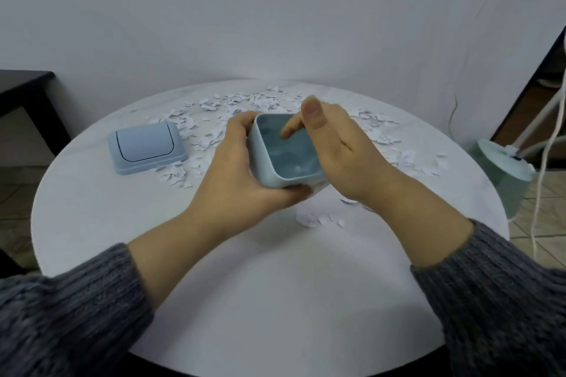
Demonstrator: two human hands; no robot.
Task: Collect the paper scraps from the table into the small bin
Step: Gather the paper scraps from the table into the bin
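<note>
Left hand [242, 168] clasping the side and base of a small pale-blue, round-cornered plastic bin [266, 174], tilted over a round white table [275, 285], right hand [340, 147] fingers dipped inside, grip unclear, torn white paper scraps [245, 101] strewn around.

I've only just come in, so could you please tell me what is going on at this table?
A person is holding a small light-blue plastic bin tilted above the round white table. The left hand grips its left side and bottom, while the right hand lies over the right rim with a finger inside. The light-blue plastic lid lies off to the left. Torn white paper scraps lie scattered over the far side; the bin looks nearly empty.
</note>
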